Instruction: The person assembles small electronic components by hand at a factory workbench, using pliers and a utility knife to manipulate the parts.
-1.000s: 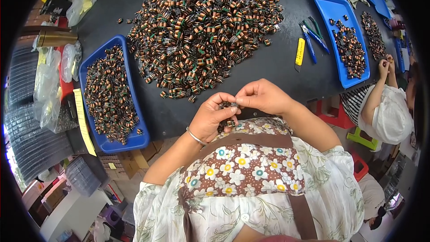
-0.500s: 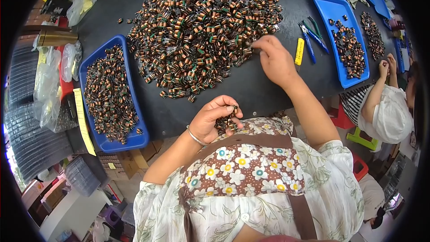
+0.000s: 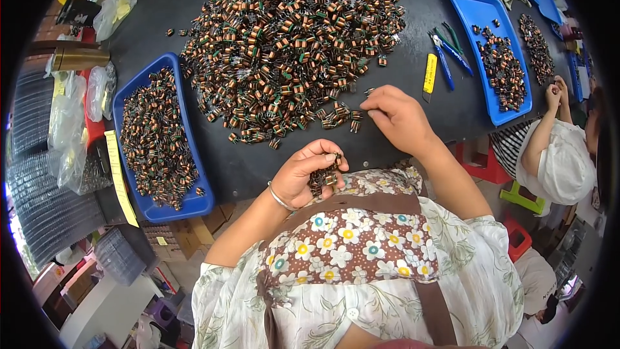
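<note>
The fingers of your left hand (image 3: 298,172) curl around some coils (image 3: 321,181); the pile (image 3: 294,52) sits at twelve o'clock. Your right hand (image 3: 402,120) is at two — can't tell if its fingertips pinch one. Coils look light, hard — hold their fat middles.

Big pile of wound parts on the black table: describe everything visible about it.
The big pile is a broad, rounded heap of many small parts with copper-coloured windings, dark bodies, green patches and thin, metallic-looking pins, lying at all angles. It rests on the black table, right of a filled blue tray. A few strays lie around it; a small cluster sits at its lower right, near the right hand. Whether that hand touches any part is unclear.
</note>
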A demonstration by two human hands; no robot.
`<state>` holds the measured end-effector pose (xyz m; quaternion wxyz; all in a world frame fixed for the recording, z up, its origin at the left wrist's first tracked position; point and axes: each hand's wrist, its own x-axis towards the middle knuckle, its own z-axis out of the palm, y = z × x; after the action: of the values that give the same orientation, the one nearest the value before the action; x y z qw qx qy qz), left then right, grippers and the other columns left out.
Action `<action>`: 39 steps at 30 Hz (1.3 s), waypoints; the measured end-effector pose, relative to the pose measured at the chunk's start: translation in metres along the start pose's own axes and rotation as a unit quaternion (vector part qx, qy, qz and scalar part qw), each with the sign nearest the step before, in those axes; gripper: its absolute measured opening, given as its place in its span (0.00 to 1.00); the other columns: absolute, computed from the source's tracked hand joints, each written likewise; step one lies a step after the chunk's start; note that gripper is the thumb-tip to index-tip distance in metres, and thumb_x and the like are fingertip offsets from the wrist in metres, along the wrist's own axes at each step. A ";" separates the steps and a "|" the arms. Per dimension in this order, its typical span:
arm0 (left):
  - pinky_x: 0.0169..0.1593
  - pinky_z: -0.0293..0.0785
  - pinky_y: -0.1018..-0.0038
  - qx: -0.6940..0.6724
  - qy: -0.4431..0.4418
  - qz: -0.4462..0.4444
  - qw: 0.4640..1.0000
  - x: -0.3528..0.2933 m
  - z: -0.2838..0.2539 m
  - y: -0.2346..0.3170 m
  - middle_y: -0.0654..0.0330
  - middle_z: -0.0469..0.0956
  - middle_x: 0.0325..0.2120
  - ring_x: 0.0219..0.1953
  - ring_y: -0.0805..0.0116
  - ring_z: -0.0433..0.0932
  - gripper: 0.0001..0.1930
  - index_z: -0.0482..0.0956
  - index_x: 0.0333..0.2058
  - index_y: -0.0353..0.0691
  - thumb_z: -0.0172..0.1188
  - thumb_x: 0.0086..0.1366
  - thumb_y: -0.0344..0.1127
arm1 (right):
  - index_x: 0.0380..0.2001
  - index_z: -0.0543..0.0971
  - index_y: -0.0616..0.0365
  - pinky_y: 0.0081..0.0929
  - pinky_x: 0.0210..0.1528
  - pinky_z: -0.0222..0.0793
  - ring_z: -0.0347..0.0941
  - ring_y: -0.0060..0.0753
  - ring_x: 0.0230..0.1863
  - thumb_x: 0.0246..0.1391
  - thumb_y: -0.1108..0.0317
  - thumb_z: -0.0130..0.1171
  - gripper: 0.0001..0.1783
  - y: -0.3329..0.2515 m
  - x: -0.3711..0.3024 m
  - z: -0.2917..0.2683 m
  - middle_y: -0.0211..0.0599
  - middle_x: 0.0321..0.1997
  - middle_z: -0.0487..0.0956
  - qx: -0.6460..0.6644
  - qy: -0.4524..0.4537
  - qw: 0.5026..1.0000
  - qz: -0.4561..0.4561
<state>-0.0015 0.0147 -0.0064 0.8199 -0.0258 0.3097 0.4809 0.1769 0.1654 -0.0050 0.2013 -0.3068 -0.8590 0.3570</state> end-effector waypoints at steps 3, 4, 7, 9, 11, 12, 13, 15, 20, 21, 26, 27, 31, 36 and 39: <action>0.15 0.65 0.81 0.018 0.003 -0.008 1.000 0.000 -0.001 0.000 0.58 0.74 0.28 0.23 0.68 0.77 0.05 0.69 0.37 0.40 0.50 0.63 0.31 | 0.33 0.78 0.56 0.26 0.34 0.70 0.74 0.34 0.33 0.43 0.77 0.58 0.10 -0.006 -0.002 0.002 0.33 0.35 0.74 -0.031 -0.057 0.998 -0.010; 0.15 0.64 0.81 0.017 0.020 -0.002 1.000 0.000 0.001 0.000 0.58 0.74 0.27 0.23 0.68 0.77 0.05 0.70 0.37 0.40 0.51 0.62 0.30 | 0.33 0.78 0.56 0.26 0.34 0.70 0.74 0.34 0.33 0.43 0.77 0.58 0.10 -0.009 -0.002 0.005 0.33 0.35 0.74 -0.030 -0.057 0.998 -0.010; 0.14 0.62 0.82 0.026 0.052 0.013 0.998 -0.001 0.004 0.000 0.58 0.75 0.26 0.22 0.68 0.76 0.06 0.70 0.37 0.39 0.53 0.61 0.29 | 0.33 0.78 0.54 0.27 0.34 0.70 0.74 0.35 0.33 0.42 0.75 0.60 0.11 -0.012 -0.001 0.011 0.32 0.34 0.74 -0.077 -0.057 0.995 -0.007; 0.14 0.61 0.82 0.036 0.067 0.021 0.997 -0.001 0.005 0.000 0.58 0.75 0.26 0.21 0.69 0.76 0.06 0.70 0.37 0.39 0.54 0.60 0.29 | 0.33 0.78 0.55 0.28 0.33 0.70 0.74 0.36 0.32 0.43 0.73 0.60 0.10 -0.009 0.001 0.012 0.32 0.34 0.73 -0.056 -0.059 0.997 -0.008; 0.14 0.60 0.83 0.054 0.089 0.038 0.994 0.000 0.007 -0.001 0.59 0.74 0.25 0.20 0.72 0.74 0.07 0.70 0.36 0.40 0.55 0.60 0.27 | 0.32 0.78 0.56 0.28 0.32 0.70 0.73 0.36 0.31 0.43 0.73 0.61 0.09 -0.009 0.001 0.013 0.33 0.33 0.73 -0.040 -0.054 0.998 -0.013; 0.14 0.60 0.83 0.054 0.090 0.038 0.994 0.000 0.008 -0.002 0.59 0.74 0.25 0.20 0.72 0.74 0.07 0.70 0.36 0.40 0.55 0.60 0.27 | 0.31 0.78 0.57 0.28 0.31 0.69 0.73 0.36 0.30 0.44 0.73 0.61 0.08 -0.009 0.001 0.013 0.33 0.32 0.74 -0.024 -0.049 0.998 -0.018; 0.15 0.60 0.83 0.077 0.109 0.046 0.990 0.000 0.009 -0.003 0.60 0.74 0.25 0.20 0.74 0.73 0.06 0.70 0.36 0.40 0.56 0.59 0.27 | 0.31 0.78 0.57 0.28 0.31 0.69 0.73 0.36 0.30 0.44 0.73 0.61 0.08 -0.009 0.001 0.013 0.33 0.32 0.74 -0.023 -0.050 0.998 -0.018; 0.15 0.60 0.84 0.100 0.128 0.055 0.985 -0.001 0.012 -0.004 0.60 0.74 0.25 0.20 0.77 0.71 0.06 0.70 0.35 0.39 0.56 0.59 0.27 | 0.29 0.77 0.59 0.27 0.28 0.67 0.72 0.34 0.27 0.43 0.72 0.62 0.07 -0.014 0.000 0.009 0.35 0.28 0.74 0.059 -0.082 0.994 -0.043; 0.15 0.59 0.86 0.161 0.160 0.072 0.971 0.000 0.013 -0.004 0.63 0.74 0.26 0.20 0.83 0.68 0.06 0.71 0.34 0.39 0.57 0.58 0.27 | 0.25 0.76 0.59 0.31 0.29 0.67 0.72 0.38 0.27 0.42 0.67 0.63 0.08 -0.044 0.002 -0.002 0.38 0.23 0.75 0.120 -0.168 0.978 0.041; 0.15 0.59 0.86 0.161 0.159 0.072 0.971 0.001 0.012 -0.004 0.63 0.74 0.26 0.20 0.83 0.68 0.06 0.71 0.34 0.39 0.57 0.58 0.27 | 0.25 0.76 0.59 0.31 0.29 0.67 0.72 0.38 0.27 0.42 0.67 0.63 0.09 -0.046 0.002 0.000 0.37 0.23 0.75 0.121 -0.173 0.977 0.039; 0.15 0.59 0.87 0.186 0.142 0.058 0.970 0.000 0.015 -0.003 0.65 0.74 0.25 0.18 0.84 0.67 0.07 0.71 0.35 0.40 0.58 0.57 0.27 | 0.25 0.77 0.58 0.30 0.29 0.68 0.73 0.37 0.27 0.42 0.66 0.63 0.08 -0.051 0.002 0.007 0.36 0.23 0.75 0.135 -0.163 0.976 0.051; 0.15 0.59 0.87 0.186 0.142 0.058 0.970 0.000 0.015 -0.003 0.65 0.74 0.25 0.18 0.84 0.67 0.07 0.71 0.35 0.40 0.58 0.57 0.27 | 0.25 0.77 0.58 0.30 0.29 0.68 0.73 0.37 0.27 0.42 0.66 0.63 0.08 -0.049 0.001 0.009 0.36 0.23 0.75 0.135 -0.163 0.976 0.051; 0.15 0.59 0.87 0.181 0.148 0.064 0.970 -0.001 0.014 -0.003 0.64 0.75 0.25 0.17 0.84 0.67 0.07 0.71 0.34 0.40 0.58 0.57 0.27 | 0.28 0.78 0.59 0.25 0.27 0.67 0.72 0.32 0.26 0.43 0.72 0.62 0.06 -0.032 -0.002 0.014 0.34 0.26 0.74 0.110 -0.102 0.989 -0.017; 0.15 0.59 0.87 0.169 0.157 0.059 0.971 0.000 0.013 -0.002 0.63 0.75 0.24 0.16 0.85 0.66 0.06 0.71 0.34 0.39 0.58 0.57 0.27 | 0.30 0.78 0.56 0.30 0.32 0.70 0.74 0.37 0.31 0.41 0.72 0.62 0.09 -0.024 -0.008 0.020 0.34 0.33 0.74 -0.055 -0.061 0.997 0.004; 0.15 0.59 0.86 0.159 0.146 0.059 0.975 0.000 0.011 -0.001 0.62 0.75 0.25 0.17 0.82 0.68 0.07 0.70 0.35 0.40 0.58 0.57 0.27 | 0.32 0.78 0.57 0.24 0.27 0.67 0.72 0.28 0.25 0.42 0.73 0.62 0.10 -0.018 -0.009 0.024 0.32 0.33 0.73 -0.042 -0.018 0.999 -0.015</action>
<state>0.0046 0.0176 0.0023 0.7297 0.0530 0.4994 0.4640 0.1628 0.1377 -0.0092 0.1779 -0.2954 -0.8815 0.3226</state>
